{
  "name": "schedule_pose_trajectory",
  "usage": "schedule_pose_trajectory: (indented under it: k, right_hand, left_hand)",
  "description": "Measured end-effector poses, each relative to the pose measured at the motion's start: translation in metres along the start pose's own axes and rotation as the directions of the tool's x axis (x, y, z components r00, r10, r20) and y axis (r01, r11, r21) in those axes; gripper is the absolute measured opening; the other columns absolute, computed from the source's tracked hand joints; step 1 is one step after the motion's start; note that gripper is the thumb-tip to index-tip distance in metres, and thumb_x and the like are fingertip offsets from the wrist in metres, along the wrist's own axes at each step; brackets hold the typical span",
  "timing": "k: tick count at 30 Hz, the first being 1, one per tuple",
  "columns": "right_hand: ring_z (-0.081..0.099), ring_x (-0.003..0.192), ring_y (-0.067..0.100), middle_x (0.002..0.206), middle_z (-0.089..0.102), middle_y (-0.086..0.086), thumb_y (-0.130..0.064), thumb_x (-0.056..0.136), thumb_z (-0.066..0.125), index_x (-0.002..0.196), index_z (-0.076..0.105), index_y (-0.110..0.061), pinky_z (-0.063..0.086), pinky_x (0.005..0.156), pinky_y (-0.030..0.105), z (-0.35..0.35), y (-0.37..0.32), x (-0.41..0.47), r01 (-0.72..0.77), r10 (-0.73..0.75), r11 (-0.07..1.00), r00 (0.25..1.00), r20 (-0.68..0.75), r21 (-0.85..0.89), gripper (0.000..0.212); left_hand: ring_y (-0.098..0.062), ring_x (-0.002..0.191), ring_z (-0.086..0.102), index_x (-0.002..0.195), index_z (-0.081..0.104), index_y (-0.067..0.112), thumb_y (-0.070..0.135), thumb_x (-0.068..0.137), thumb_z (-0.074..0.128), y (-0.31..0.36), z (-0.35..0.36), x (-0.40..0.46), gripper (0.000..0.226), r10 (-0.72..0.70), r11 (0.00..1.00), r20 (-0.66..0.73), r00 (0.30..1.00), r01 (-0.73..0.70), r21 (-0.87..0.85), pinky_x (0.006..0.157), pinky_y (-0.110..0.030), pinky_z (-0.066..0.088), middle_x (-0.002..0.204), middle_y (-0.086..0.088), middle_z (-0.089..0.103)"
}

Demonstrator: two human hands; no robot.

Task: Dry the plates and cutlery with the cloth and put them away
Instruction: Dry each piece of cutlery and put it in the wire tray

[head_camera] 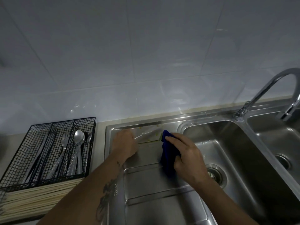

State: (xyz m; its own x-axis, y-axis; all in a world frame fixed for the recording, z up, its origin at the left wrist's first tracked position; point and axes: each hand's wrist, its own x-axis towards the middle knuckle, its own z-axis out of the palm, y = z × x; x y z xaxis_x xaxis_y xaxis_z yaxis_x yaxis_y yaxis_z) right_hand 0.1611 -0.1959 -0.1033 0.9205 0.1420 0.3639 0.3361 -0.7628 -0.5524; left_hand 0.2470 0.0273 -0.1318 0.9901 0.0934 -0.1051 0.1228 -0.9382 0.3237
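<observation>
Clutching the blue cloth [168,153] in my right hand [186,158] over the sink's drainboard [146,181], I steadied a blurred, plate-like piece [149,135] with my left hand [125,142], grip unclear, judging slow, overlapping wipes best.

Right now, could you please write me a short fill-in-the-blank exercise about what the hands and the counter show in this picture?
1. The right hand grips a cloth coloured ____.
2. The left hand and the cloth are over the steel ____ beside the sink basin.
3. The spoon lies in a black wire ____.
4. The tap stands on the ____ side of the picture.

Missing words: blue; draining board; cutlery tray; right
</observation>
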Motion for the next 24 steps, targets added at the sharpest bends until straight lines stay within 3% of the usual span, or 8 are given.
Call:
schedule_pose_trajectory:
  k: [5, 9, 11, 13, 18, 21, 24]
  right_hand:
    - [0.059, 0.112, 0.026, 0.131, 0.059, 0.002, -0.002, 0.069, 0.050, 0.125, 0.065, -0.014, 0.056, 0.085, 0.037, 0.003, -0.018, 0.001, 0.030, -0.029, 0.998, 0.999, 0.013, -0.050, 0.060]
    - [0.063, 0.104, 0.027, 0.126, 0.063, 0.004, -0.004, 0.066, 0.052, 0.121, 0.067, -0.011, 0.052, 0.082, 0.027, 0.006, -0.040, -0.011, 0.060, -0.060, 0.994, 0.998, 0.007, -0.088, 0.057]
    - [0.061, 0.107, 0.028, 0.127, 0.062, 0.005, -0.003, 0.068, 0.057, 0.123, 0.066, -0.012, 0.053, 0.085, 0.030, 0.007, -0.051, -0.014, 0.087, -0.086, 0.991, 0.996, 0.014, -0.101, 0.056]
    - [0.059, 0.111, 0.028, 0.128, 0.061, 0.007, -0.003, 0.070, 0.066, 0.126, 0.063, -0.011, 0.055, 0.089, 0.037, 0.009, -0.064, -0.016, 0.133, -0.131, 0.982, 0.991, 0.021, -0.134, 0.057]
    - [0.057, 0.115, 0.030, 0.129, 0.059, 0.009, -0.009, 0.061, 0.083, 0.123, 0.063, -0.010, 0.051, 0.095, 0.037, 0.016, -0.097, -0.018, 0.237, -0.235, 0.936, 0.971, 0.041, -0.259, 0.065]
    - [0.053, 0.118, 0.032, 0.136, 0.054, 0.011, -0.011, 0.064, 0.083, 0.126, 0.063, -0.011, 0.045, 0.103, 0.042, 0.016, -0.093, -0.026, 0.200, -0.200, 0.928, 0.979, 0.031, -0.314, 0.065]
    - [0.054, 0.116, 0.031, 0.135, 0.055, 0.009, -0.006, 0.063, 0.081, 0.127, 0.062, -0.011, 0.036, 0.110, 0.039, 0.004, -0.085, -0.042, 0.047, -0.081, 0.935, 0.993, -0.081, -0.352, 0.067]
  left_hand:
    - [-0.022, 0.086, 0.060, 0.087, 0.057, 0.020, 0.009, 0.085, 0.056, -0.015, -0.012, -0.023, 0.012, 0.069, 0.986, 0.026, 0.997, -0.064, -0.153, 0.070, -0.031, 0.047, 0.090, -0.001, 0.061]
    - [-0.017, 0.082, 0.061, 0.086, 0.060, 0.026, 0.012, 0.087, 0.056, -0.029, -0.024, -0.045, 0.014, 0.094, 0.945, -0.009, 0.996, -0.092, -0.313, 0.069, -0.029, 0.049, 0.089, 0.001, 0.065]
    - [-0.012, 0.080, 0.062, 0.087, 0.061, 0.027, 0.013, 0.088, 0.059, -0.034, -0.033, -0.056, 0.014, 0.124, 0.923, -0.032, 0.992, -0.127, -0.363, 0.069, -0.028, 0.050, 0.086, 0.006, 0.065]
    - [-0.011, 0.078, 0.063, 0.087, 0.063, 0.026, 0.013, 0.088, 0.062, -0.038, -0.043, -0.067, 0.013, 0.165, 0.903, -0.068, 0.984, -0.178, -0.392, 0.070, -0.028, 0.052, 0.082, 0.008, 0.066]
    - [-0.008, 0.069, 0.061, 0.081, 0.071, 0.024, 0.016, 0.087, 0.067, -0.045, -0.074, -0.092, 0.011, 0.311, 0.862, -0.153, 0.938, -0.346, -0.370, 0.066, -0.027, 0.050, 0.071, 0.010, 0.066]
    - [-0.005, 0.061, 0.057, 0.075, 0.070, 0.024, 0.016, 0.088, 0.067, -0.052, -0.095, -0.106, 0.015, 0.340, 0.853, -0.178, 0.923, -0.382, -0.355, 0.061, -0.025, 0.048, 0.064, 0.011, 0.062]
    - [-0.005, 0.057, 0.055, 0.076, 0.071, 0.023, 0.015, 0.089, 0.064, -0.064, -0.108, -0.117, 0.017, 0.368, 0.864, -0.150, 0.918, -0.397, -0.308, 0.057, -0.021, 0.041, 0.062, 0.012, 0.062]
